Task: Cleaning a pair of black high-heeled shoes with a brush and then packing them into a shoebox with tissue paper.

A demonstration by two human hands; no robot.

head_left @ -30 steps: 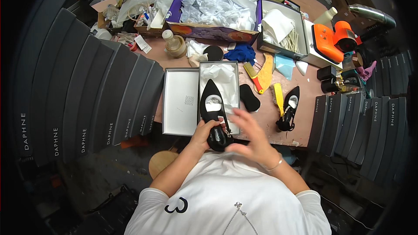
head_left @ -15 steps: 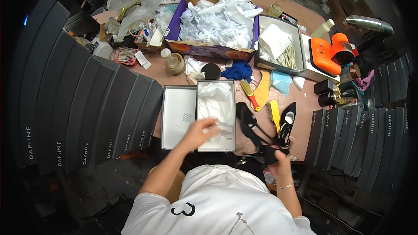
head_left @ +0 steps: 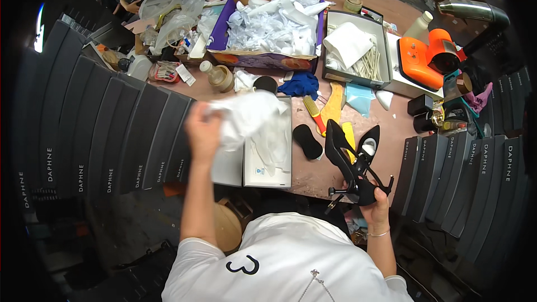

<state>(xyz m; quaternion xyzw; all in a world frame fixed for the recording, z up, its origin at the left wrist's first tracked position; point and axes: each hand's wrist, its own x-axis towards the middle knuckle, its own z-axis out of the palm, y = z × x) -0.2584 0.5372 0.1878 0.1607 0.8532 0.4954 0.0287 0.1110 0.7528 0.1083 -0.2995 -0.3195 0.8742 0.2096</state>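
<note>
My left hand [head_left: 202, 131] is closed on a sheet of white tissue paper [head_left: 246, 116], lifted above an open shoe box [head_left: 284, 162] and blurred by motion. More white tissue [head_left: 270, 148] lies inside the box. My right hand [head_left: 376, 206] grips a black high-heeled shoe [head_left: 342, 154] near its heel end, toe pointing away from me. A second black shoe [head_left: 367, 144] with a pale insole is right beside it, partly covered; I cannot tell if the hand touches it too. A black oval piece [head_left: 307, 141] lies between box and shoes.
Stacks of dark shoe boxes stand at left [head_left: 117, 128] and right [head_left: 464, 173]. Behind are a purple carton [head_left: 263, 60] of crumpled paper, a box of sticks [head_left: 358, 81] and an orange device [head_left: 417, 64]. A red-yellow brush [head_left: 314, 114] and glass jar [head_left: 221, 80] sit nearer.
My left hand has taken hold of the tissue paper and raised it leftward out of the box. My right hand has lifted and turned the shoe, and the black oval piece now lies apart.
</note>
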